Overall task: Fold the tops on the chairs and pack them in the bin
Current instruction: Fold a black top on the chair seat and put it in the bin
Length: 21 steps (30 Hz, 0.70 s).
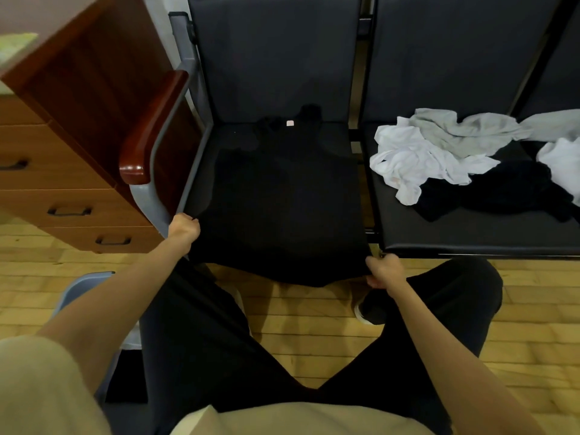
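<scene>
Here the black top [282,196] lies flat on the left chair [276,58], long axis running away from the person; left hand [185,229] and right hand [381,270] pinch its near hem corners, fingers curled.

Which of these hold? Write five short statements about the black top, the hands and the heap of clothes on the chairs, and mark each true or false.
1. The black sleeveless top lies spread flat on the dark padded seat of the left chair. True.
2. Only one hand touches the top. False: the left hand and the right hand each grip a corner of its hem.
3. The top's small pale neck label faces the chair back. True.
4. The heap of crumpled white, grey and black clothes is folded. False: it lies loose and unfolded on the right chair seat.
5. The wooden drawer cabinet stands right of the chairs. False: it stands left.
</scene>
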Motion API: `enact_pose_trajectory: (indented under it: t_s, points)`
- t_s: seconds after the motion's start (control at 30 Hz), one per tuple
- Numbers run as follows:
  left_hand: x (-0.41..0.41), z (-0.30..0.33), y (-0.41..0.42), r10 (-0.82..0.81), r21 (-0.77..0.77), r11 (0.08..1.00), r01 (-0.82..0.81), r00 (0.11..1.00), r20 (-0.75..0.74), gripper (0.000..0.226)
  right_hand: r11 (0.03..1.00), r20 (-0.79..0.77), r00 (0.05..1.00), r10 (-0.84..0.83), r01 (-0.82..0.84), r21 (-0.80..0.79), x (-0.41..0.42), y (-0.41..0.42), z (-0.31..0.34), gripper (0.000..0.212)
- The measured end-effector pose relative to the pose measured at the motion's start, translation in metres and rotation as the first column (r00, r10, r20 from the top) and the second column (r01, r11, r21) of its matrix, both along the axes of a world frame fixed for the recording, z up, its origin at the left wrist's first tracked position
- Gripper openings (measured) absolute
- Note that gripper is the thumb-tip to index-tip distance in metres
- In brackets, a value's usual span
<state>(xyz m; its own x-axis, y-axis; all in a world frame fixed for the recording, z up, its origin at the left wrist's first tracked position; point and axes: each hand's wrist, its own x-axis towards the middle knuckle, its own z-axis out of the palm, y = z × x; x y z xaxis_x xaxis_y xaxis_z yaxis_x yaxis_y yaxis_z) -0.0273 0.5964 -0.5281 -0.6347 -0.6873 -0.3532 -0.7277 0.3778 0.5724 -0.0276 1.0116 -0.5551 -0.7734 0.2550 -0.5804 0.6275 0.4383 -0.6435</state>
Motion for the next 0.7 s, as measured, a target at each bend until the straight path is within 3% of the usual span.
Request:
enact_pose_trajectory:
  t_s: [0.1, 0.23, 0.33, 0.43, 0.5, 0.57, 0.63, 0.7]
  points:
    - [0.001, -0.009, -0.008, -0.042, 0.003, 0.999, 0.042, 0.993, 0.106, 0.034, 0.913, 0.045, 0.953, 0.298, -0.299, 0.278, 0.001, -0.007, 0.002, 0.013]
    - [0.008, -0.013, -0.011, -0.132, -0.005, 0.991, 0.135, 0.973, 0.192, 0.028, 0.856, -0.149, 0.897, 0.416, -0.331, 0.398, -0.016, -0.039, 0.009, 0.037]
    - [0.007, -0.014, -0.014, -0.200, -0.006, 0.978, 0.208, 0.947, 0.250, 0.024, 0.715, -0.228, 0.737, 0.636, -0.453, 0.532, -0.030, -0.063, 0.010, 0.051]
    - [0.007, -0.016, -0.019, -0.230, -0.006, 0.969, 0.247, 0.915, 0.332, 0.025, 0.537, -0.103, 0.596, 0.797, -0.620, 0.572, -0.048, -0.077, -0.001, 0.060]
    - [0.008, -0.008, -0.018, -0.282, -0.008, 0.950, 0.313, 0.868, 0.408, 0.016, 0.482, -0.004, 0.590, 0.807, -0.655, 0.582, -0.057, -0.084, -0.009, 0.056]
    - [0.003, -0.002, -0.015, -0.332, -0.033, 0.917, 0.398, 0.806, 0.490, 0.013, 0.417, -0.003, 0.589, 0.808, -0.568, 0.709, -0.068, -0.091, -0.012, 0.049]
    - [-0.012, 0.000, -0.010, -0.347, -0.116, 0.862, 0.493, 0.742, 0.573, 0.010, 0.452, -0.070, 0.622, 0.780, -0.482, 0.750, -0.085, -0.098, -0.009, 0.041]
    - [-0.033, -0.003, -0.002, -0.311, -0.301, 0.779, 0.551, 0.755, 0.578, 0.043, 0.542, -0.138, 0.674, 0.726, -0.436, 0.718, -0.109, -0.103, -0.007, 0.037]
